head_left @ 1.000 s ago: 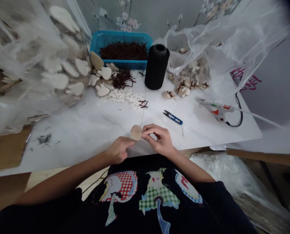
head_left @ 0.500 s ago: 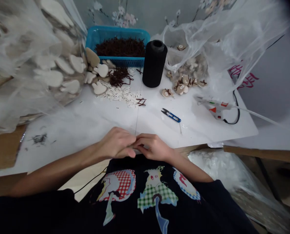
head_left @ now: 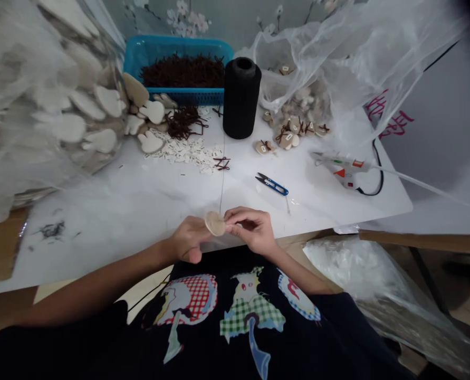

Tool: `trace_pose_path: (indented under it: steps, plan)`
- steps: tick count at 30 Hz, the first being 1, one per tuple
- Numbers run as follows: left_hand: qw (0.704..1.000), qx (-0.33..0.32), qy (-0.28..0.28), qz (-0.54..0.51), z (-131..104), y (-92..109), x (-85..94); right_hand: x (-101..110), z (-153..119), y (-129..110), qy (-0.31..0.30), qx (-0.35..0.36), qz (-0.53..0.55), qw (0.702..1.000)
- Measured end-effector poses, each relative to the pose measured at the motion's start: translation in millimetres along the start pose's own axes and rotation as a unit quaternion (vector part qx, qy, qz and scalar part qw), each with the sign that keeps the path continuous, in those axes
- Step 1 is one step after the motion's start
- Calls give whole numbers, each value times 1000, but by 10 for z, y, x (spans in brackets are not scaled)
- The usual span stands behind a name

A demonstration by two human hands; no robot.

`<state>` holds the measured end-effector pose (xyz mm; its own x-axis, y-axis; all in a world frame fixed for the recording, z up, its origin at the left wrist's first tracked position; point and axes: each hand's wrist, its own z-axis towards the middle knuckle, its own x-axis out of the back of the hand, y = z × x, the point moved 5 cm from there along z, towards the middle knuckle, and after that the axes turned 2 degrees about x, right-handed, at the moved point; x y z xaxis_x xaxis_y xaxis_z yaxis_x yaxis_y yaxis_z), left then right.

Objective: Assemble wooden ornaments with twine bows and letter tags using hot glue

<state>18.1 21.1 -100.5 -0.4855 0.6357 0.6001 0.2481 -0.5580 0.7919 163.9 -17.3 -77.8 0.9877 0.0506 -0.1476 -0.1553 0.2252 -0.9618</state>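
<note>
Beige piece (head_left: 214, 224), mostly hidden half a second ago, shows again near the counter's (head_left: 151, 187) edge: your right hand (head_left: 252, 228) pinches its rim; your left hand's (head_left: 187, 238) grip is unclear. Handling seems unfinished, thread (head_left: 221, 192) running toward the black spool (head_left: 240, 100).

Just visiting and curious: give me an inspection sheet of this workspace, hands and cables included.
Surface: white tabletop, dark scraps toward the left.
Work things: small beige piece, held; blue snips to the right, black spool farther back.
Clutter: loose white labels and brown cords near the spool.
Hands: right hand pinches the piece's edge; left hand beside it, grip unclear.
Cables: black cord curving beside the white glue gun.
Surroundings: flower-patterned wall behind; plastic bag of pale pieces at left.
</note>
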Motion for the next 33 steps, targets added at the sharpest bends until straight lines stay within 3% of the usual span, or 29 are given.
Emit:
trace_pose_path:
  steps: [4,10,16,19,23,25,29,33]
  plan:
    - [993,-104,17,50,-63,272,-2,-12,7,77,41,-32,-23,998]
    - [998,-40,42,-34,-15,313,-16,18,-23,51,20,11,-126,992]
    - [986,-24,154,-51,-65,320,96,205,-21,172,82,-99,0,992]
    - [980,47,183,58,-57,259,147,291,10,213,104,-146,46,983]
    - [940,150,166,257,21,225,211,311,35,251,98,-175,98,975]
    - [928,130,156,313,74,295,226,290,35,264,94,-184,102,973]
    - [903,29,166,394,141,485,208,226,41,248,89,-185,84,975]
    - [879,-10,178,443,176,528,169,181,57,223,91,-191,88,973]
